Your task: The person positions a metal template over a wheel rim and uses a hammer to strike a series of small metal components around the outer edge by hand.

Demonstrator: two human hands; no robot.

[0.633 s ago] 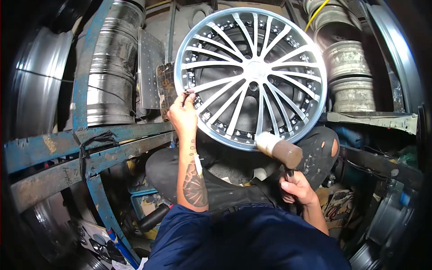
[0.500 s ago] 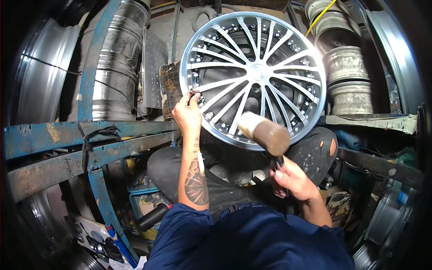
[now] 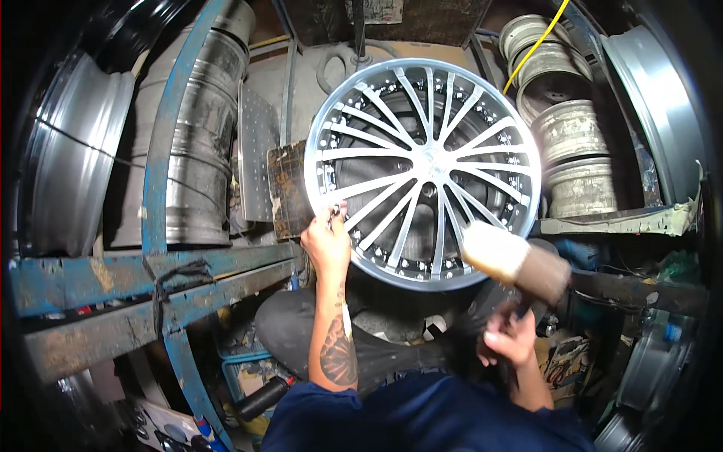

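A large alloy wheel rim (image 3: 433,162) with silver spokes and small bolts round its black inner edge lies face up before my legs. My left hand (image 3: 328,239) is at its lower left edge. Thumb and fingertips pinch a small shiny bolt (image 3: 337,210) against the rim, partly hidden by the fingers. My right hand (image 3: 510,337) grips the dark handle of a mallet (image 3: 520,265), which has a white face and a brownish, motion-blurred head. The mallet is held to the lower right, over the rim's edge and my knee; I cannot tell whether they touch.
Stacked old rims (image 3: 578,143) stand at right and more metal wheel barrels (image 3: 192,135) at left. A worn blue steel frame (image 3: 83,279) runs along the left side. Below it sit a blue basket (image 3: 245,354) and a black cylinder (image 3: 263,393).
The view has tilted, so the wheel appears lower. My right hand has swung the mallet rightward, away from the wheel's middle. My left hand keeps its pinch at the rim edge.
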